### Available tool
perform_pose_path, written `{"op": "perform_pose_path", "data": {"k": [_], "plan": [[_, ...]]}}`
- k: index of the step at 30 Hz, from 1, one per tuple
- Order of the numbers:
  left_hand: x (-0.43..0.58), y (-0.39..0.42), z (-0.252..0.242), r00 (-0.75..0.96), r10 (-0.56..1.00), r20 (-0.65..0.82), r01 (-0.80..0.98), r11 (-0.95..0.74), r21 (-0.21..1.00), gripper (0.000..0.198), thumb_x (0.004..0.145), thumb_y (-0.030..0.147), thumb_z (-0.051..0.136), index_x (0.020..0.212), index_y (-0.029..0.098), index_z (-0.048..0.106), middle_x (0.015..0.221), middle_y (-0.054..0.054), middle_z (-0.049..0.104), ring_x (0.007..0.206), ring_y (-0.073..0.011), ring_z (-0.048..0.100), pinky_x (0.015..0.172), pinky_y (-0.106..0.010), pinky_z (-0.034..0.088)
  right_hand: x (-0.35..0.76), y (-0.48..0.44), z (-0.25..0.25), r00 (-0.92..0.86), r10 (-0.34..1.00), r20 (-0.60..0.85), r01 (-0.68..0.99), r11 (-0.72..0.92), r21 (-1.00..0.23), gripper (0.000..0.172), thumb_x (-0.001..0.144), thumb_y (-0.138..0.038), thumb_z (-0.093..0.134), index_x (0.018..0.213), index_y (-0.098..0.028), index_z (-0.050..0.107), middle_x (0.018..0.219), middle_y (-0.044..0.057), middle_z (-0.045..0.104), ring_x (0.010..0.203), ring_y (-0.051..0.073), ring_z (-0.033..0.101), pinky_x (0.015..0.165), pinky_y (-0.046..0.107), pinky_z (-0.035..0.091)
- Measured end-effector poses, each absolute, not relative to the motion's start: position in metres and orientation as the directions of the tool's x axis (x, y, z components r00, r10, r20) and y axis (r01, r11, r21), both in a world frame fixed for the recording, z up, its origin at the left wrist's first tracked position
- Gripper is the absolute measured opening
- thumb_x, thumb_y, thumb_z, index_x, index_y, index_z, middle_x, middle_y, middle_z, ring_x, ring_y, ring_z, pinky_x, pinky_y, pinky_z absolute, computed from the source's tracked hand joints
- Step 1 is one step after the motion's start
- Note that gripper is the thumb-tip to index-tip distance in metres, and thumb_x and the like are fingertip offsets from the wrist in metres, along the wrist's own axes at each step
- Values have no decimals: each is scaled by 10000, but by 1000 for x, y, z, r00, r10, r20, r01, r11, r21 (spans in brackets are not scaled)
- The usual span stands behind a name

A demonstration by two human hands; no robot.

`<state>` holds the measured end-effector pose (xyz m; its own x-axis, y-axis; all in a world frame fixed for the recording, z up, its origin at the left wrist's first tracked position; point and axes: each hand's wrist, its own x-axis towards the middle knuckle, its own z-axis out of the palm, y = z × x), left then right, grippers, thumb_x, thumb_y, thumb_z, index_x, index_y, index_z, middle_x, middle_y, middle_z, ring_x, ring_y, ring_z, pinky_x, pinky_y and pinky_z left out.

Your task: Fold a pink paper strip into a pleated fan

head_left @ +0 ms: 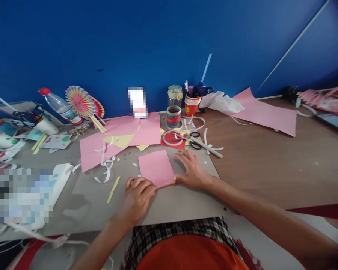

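Note:
A roughly square piece of pink paper [157,168] lies on the grey board in front of me. It looks folded, with a crease along the near edge. My left hand [139,197] is at its lower left corner, fingers bent together and holding that edge down; the thumb is hidden. On the other side, my right hand [193,170] has its fingers spread, with the thumb touching the lower right corner. Just beyond the right hand are black-handled scissors [195,140] on a red paper piece [169,141].
Larger pink sheets [121,135] and white paper strips [105,174] lie behind. A jar [174,107], a red cup [191,105] of tools, a phone [138,103], a paper fan [80,100] and a bottle [62,107] stand along the blue wall [157,41].

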<state>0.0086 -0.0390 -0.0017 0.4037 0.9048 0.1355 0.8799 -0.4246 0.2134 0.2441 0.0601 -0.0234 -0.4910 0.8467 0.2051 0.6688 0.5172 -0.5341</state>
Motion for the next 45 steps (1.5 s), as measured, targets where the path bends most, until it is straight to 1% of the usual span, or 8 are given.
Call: {"op": "perform_pose_path", "data": {"k": [4, 9, 16, 25, 30, 36, 40, 45], "plan": [[5, -31, -6, 389, 915, 109, 860, -403, 313, 217, 914, 197, 432, 966, 241, 639, 968, -36, 675, 935, -184, 567, 892, -385, 332, 251, 55, -5, -378, 837, 396, 535, 547, -644, 295, 882, -350, 432, 1079, -175, 566, 1136, 137, 529, 1104, 264, 462, 916, 419, 368], [3, -26, -6, 404, 912, 71, 838, -400, 370, 173, 895, 198, 460, 952, 224, 622, 970, -45, 617, 914, -190, 549, 861, -363, 380, 245, 45, -4, -772, 549, 321, 386, 805, -450, 155, 857, -277, 515, 911, -190, 632, 972, 81, 604, 950, 227, 478, 834, 388, 334], [3, -17, -1, 434, 901, 2, 828, -400, 392, 116, 882, 201, 493, 902, 199, 607, 911, -43, 596, 880, -185, 524, 826, -335, 422, 232, 50, -12, -853, 497, 156, 444, 850, -282, 153, 868, -282, 513, 817, -162, 593, 880, 68, 599, 882, 202, 445, 785, 348, 290], [10, -14, 14, 483, 875, 25, 856, -478, 200, 238, 919, 185, 372, 865, 175, 604, 864, -61, 614, 838, -194, 518, 833, -369, 390, 227, 51, 0, -893, 423, 152, 414, 906, -86, 214, 892, -193, 401, 785, -156, 584, 798, 74, 593, 813, 205, 445, 746, 358, 270], [12, -14, 46, 354, 932, -75, 863, -295, 410, 218, 909, 234, 377, 819, 191, 571, 811, -38, 617, 790, -181, 541, 754, -326, 410, 228, 48, 35, -852, 506, 133, 477, 856, -197, 214, 906, -199, 390, 838, -138, 584, 856, 98, 611, 837, 206, 471, 746, 338, 301], [3, -4, 94, 427, 810, -402, 572, 103, 814, 194, 815, 364, 546, 816, 171, 572, 697, 29, 548, 633, -107, 497, 581, -221, 392, 239, 42, 101, -773, 622, -128, 555, 565, -611, 160, 868, -169, 432, 941, -156, 574, 826, 36, 633, 734, 146, 532, 646, 252, 365], [0, 0, 113, 530, 715, -455, 440, 226, 869, 229, 742, 360, 634, 830, 154, 588, 706, 29, 562, 629, -89, 477, 567, -199, 362, 246, 45, 129, -816, 522, -249, 511, 449, -733, 196, 831, -195, 481, 949, -179, 636, 880, 14, 657, 753, 131, 560, 621, 217, 389], [4, 4, 91, 547, 637, -542, 513, 257, 819, 190, 739, 279, 601, 885, 159, 598, 773, 12, 601, 687, -112, 516, 612, -217, 376, 237, 55, 102, -801, 482, -355, 574, 449, -685, 201, 790, -219, 527, 917, -168, 674, 884, 28, 683, 763, 143, 582, 622, 218, 391]]}}
